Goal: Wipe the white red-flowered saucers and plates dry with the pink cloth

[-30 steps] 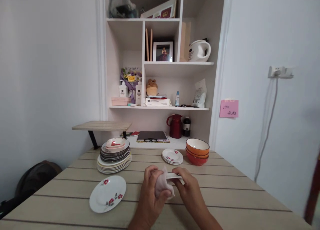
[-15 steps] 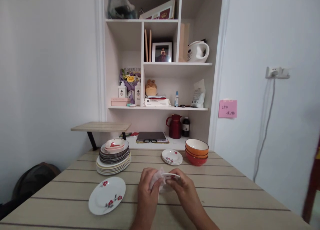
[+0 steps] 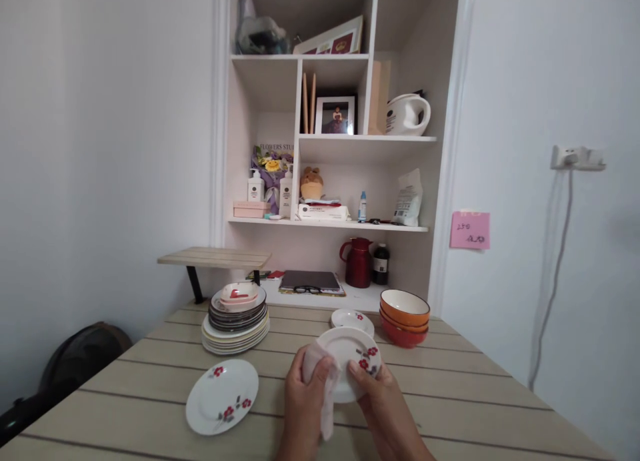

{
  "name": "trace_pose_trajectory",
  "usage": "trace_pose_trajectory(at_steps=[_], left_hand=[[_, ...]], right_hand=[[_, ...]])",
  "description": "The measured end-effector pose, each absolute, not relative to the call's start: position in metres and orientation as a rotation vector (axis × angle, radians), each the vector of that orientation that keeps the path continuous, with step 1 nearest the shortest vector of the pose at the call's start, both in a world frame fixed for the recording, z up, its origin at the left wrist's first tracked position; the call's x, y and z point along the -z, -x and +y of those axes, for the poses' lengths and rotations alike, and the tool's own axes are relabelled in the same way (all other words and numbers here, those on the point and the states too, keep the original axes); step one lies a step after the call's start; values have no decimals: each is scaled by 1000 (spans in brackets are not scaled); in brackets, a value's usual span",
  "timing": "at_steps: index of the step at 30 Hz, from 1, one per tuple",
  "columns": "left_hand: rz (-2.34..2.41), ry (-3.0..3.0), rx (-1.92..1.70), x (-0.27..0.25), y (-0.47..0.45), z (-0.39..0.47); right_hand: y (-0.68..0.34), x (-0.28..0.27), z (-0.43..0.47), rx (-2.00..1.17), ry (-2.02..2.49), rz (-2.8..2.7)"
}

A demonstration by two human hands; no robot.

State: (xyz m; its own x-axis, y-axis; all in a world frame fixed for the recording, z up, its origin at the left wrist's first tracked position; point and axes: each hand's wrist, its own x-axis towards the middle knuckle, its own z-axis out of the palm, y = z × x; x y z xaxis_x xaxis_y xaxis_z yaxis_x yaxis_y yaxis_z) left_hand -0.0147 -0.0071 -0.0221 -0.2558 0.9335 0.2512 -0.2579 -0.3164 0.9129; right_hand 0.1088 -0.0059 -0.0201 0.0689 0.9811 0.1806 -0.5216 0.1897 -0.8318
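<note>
Small flowered plate [image 3: 345,354] (cloth [image 3: 327,394] against it) between both hands [image 3: 310,391].

From where I stand, the left hand [image 3: 304,394] holds a pale cloth [image 3: 329,401] against a flowered plate [image 3: 345,353], its edge gripped by the right hand [image 3: 384,397]. Taking that plate as centre, stacked bowls [image 3: 405,319] stand on the bench [image 3: 460,394] at two o'clock, piled dishes [image 3: 236,324] at ten, and a larger plate [image 3: 215,394] towards nine.
</note>
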Motion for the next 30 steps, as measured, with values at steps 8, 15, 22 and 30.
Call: trace_pose_trajectory(at_steps=[8,15,22,30], left_hand=[[1163,-1196,-1808,22,18,-7],[1273,-1972,-2035,36,26,-2],[1266,-2381,-2017,31,29,-8],[1236,-1656,-2025,29,24,-4]], right_hand=[[-119,19,-2,-1043,876,-1172],[-133,14,-3,-354,935,-1583],[-133,11,-3,-327,899,-1727],[-124,11,-7,-933,770,-1370]])
